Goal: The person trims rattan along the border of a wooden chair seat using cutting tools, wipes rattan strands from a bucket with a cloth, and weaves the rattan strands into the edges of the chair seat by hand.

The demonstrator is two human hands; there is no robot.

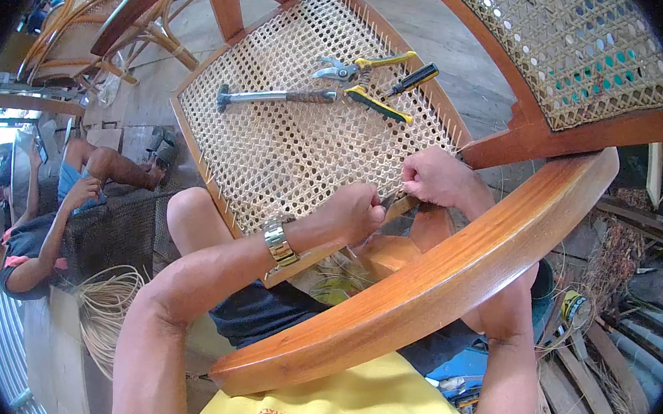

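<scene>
A wooden chair with a woven cane seat [273, 154] stands tilted before me, thin pegs sticking up along its frame. My left hand [353, 213], below a metal watch [280, 240], is closed at the seat's near edge. Just beyond it, my right hand [438, 177] is a fist near the seat's corner. Whatever the fingers pinch is too fine or hidden to make out. On the cane lie a hammer [278, 98], pruning shears [343, 71] with yellow-black handles, and a screwdriver-like tool [415, 79].
A curved wooden chair part [420, 274] crosses over my lap and right forearm. A cane backrest [573, 55] rises at upper right. At left are a seated person [36, 252], a cane bundle [111, 306] and a rattan chair [88, 12]. Wood strips [588, 387] lie right.
</scene>
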